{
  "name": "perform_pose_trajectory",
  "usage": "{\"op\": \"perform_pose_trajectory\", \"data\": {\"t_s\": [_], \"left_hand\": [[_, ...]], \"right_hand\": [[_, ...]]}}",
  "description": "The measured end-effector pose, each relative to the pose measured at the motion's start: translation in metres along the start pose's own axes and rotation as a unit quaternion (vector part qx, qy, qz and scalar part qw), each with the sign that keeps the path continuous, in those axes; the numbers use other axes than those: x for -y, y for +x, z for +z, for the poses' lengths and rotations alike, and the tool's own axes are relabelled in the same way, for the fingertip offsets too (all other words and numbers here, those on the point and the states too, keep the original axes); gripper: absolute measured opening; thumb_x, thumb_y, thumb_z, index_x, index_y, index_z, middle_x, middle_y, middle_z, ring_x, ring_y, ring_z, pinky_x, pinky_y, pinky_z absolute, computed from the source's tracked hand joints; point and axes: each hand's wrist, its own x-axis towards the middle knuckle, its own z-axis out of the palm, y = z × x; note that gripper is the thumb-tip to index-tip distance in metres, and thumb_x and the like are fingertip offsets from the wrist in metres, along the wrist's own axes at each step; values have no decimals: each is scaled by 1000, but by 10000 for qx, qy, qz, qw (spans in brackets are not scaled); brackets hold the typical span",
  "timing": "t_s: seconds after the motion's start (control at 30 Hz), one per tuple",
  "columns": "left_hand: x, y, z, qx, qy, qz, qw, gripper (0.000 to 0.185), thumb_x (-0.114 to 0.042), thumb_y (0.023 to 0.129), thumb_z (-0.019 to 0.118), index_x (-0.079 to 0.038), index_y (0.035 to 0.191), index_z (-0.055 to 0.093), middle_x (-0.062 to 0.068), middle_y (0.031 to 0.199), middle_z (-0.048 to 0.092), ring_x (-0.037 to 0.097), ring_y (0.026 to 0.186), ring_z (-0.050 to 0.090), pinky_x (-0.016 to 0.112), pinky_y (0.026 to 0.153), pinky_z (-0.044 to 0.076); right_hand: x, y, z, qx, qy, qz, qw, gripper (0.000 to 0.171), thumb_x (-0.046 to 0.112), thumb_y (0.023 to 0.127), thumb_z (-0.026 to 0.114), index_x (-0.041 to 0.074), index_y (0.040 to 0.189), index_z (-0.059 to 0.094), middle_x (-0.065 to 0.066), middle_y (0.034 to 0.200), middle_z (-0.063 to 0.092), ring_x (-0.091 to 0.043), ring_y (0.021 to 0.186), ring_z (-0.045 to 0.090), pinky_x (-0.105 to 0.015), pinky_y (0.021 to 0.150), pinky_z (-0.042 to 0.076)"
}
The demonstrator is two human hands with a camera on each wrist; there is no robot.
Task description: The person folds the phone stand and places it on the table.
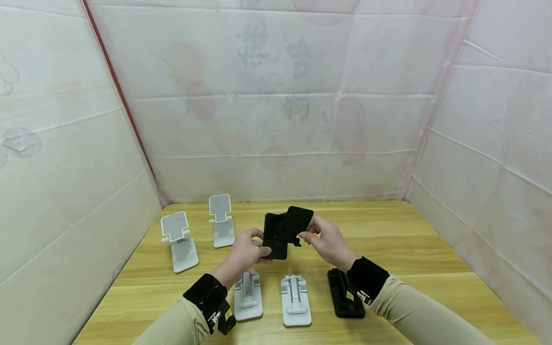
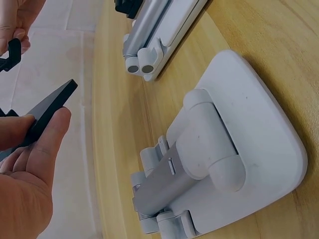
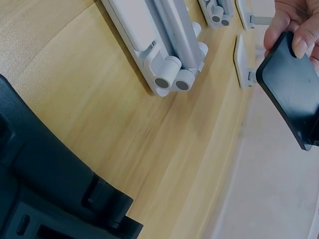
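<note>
Both hands hold a black folding phone stand (image 1: 284,231) in the air above the wooden table (image 1: 409,239). My left hand (image 1: 246,253) grips its flat base plate (image 2: 47,113) between thumb and fingers. The right hand (image 1: 324,238) pinches the tilted upper plate (image 3: 294,84) at its edge. On the table below lie two folded white stands (image 1: 248,295) (image 1: 295,299) and one folded black stand (image 1: 343,293), partly behind my right wrist.
Two white stands stand unfolded at the back left (image 1: 178,240) (image 1: 221,220). White fabric walls (image 1: 276,110) close in the table on three sides. Bare wood lies to the right and behind the hands.
</note>
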Motion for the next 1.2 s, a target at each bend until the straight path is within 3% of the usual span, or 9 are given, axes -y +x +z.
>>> {"op": "perform_pose_trajectory", "data": {"t_s": [0.23,0.4,0.6,0.77,0.93,1.2], "left_hand": [[0,-3,-2,130,-25,-16,9999,28,7,92,67,5,117,52,29,117,66,39,92,75,45,83,65],[0,-2,-1,123,-45,-111,9999,30,7,93,66,6,119,52,30,119,63,37,92,75,44,84,65],[0,-1,1,276,-71,-102,9995,52,7,95,63,15,144,45,40,139,51,40,111,69,42,85,65],[-1,-1,0,230,-40,29,9997,53,8,96,63,15,145,44,38,132,58,41,111,69,43,83,65],[-2,-1,-3,219,20,59,9997,56,8,95,63,15,147,42,40,140,50,44,119,64,41,82,66],[-1,-1,-3,279,-29,26,9996,54,9,95,63,15,146,44,36,137,55,41,116,66,38,82,66]], "right_hand": [[-3,1,0,52,203,338,9992,9,12,100,67,13,104,59,-1,86,67,-12,82,58,-28,72,48],[-5,2,-1,157,306,561,9978,9,14,101,66,12,107,60,-1,87,66,-19,85,60,-29,75,47],[-6,3,-4,299,583,764,9949,9,16,101,65,12,107,60,0,87,66,-21,88,61,-32,81,49],[-6,3,-5,408,663,700,9945,9,18,102,65,13,103,56,0,91,66,-13,88,62,-34,83,53],[-3,2,-4,417,648,642,9950,10,18,102,64,14,102,55,-3,92,66,-13,88,61,-37,82,52],[0,3,0,155,213,408,9988,10,15,100,66,15,101,56,4,88,64,-11,83,60,-30,74,48]]}}
